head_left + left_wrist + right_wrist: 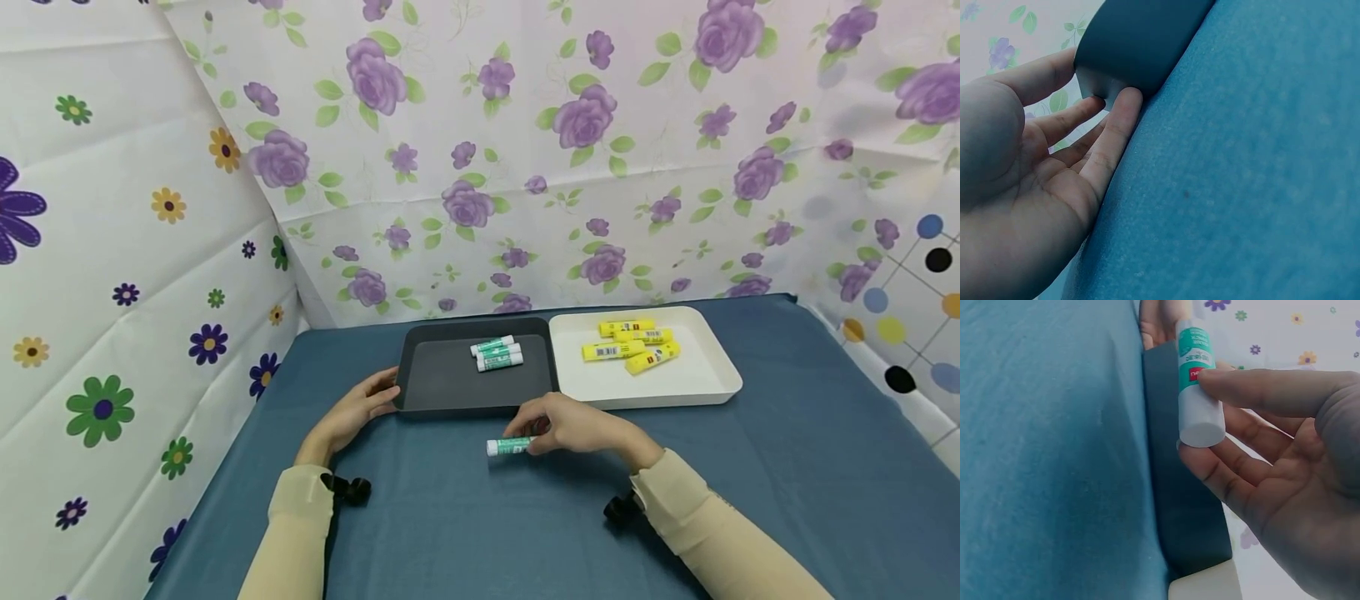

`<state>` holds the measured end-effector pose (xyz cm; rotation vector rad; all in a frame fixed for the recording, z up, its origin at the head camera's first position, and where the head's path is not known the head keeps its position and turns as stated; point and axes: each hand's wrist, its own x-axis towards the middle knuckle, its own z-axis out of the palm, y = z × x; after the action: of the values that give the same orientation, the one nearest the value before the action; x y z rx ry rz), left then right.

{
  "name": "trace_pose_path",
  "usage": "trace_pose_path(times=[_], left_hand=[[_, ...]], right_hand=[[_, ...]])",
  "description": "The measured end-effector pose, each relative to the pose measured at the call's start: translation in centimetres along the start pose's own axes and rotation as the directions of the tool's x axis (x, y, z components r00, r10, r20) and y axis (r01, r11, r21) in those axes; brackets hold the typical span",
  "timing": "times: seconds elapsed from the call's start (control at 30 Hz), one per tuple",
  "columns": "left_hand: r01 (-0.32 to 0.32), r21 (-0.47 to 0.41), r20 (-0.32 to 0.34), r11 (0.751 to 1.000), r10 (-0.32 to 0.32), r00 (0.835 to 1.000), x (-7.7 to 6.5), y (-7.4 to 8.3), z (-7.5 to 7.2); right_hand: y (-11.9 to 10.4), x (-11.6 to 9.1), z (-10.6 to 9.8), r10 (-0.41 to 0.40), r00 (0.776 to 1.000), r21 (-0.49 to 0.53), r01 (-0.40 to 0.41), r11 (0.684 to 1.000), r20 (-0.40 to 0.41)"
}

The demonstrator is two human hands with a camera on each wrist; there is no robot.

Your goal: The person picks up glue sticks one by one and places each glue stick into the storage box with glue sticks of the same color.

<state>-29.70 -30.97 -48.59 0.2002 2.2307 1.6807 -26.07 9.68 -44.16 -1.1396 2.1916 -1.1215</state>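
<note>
Between the thumb and fingers of my right hand (573, 423) is a green and white glue stick (510, 446), held sideways in front of the dark grey tray (442, 400). The right wrist view shows its white end (1202, 419) and green label close up, thumb on the label. My left hand (358, 412) is at the tray's left side, its fairly straight fingers touching the outer wall near the front corner (1116, 69). Inside that tray, several green and white glue sticks (500, 362) lie together toward the right.
A white tray (705, 379) stands right beside the dark one, with several yellow glue sticks (613, 350) in it. Blue cloth (480, 533) covers the table. Flowered sheets (465, 150) hang behind and to the left, and a dotted one (915, 317) hangs at the right.
</note>
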Motion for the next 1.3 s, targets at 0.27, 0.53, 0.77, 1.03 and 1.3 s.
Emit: trace_pose_path(times=[0.27,0.53,0.77,1.03,1.3], left_hand=[[0.008,-0.003,0.0,1.0,-0.008,1.0,-0.1,0.2,0.1],[0.0,0.005,0.006,1.0,0.0,1.0,0.1,0.5,0.2],[0.025,0.0,-0.014,1.0,-0.025,1.0,0.2,0.2,0.2],[0.017,-0.01,-0.015,1.0,-0.017,1.0,0.1,0.2,0.4],[0.012,-0.005,-0.017,1.0,-0.012,1.0,0.0,0.2,0.3]], right_hand=[[-0.6,-0.4,-0.9,-0.01,0.999,0.018,0.011,1.0,-0.044],[-0.7,-1.1,-1.9,-0.023,0.996,0.047,0.028,0.999,-0.09],[-0.7,-1.4,-2.4,-0.012,0.995,0.063,0.018,0.998,-0.102],[-0.4,-1.7,-3.1,0.003,0.992,0.091,0.009,0.996,-0.128],[-0.6,-2.2,-3.9,0.017,0.986,0.087,-0.002,0.996,-0.167]])
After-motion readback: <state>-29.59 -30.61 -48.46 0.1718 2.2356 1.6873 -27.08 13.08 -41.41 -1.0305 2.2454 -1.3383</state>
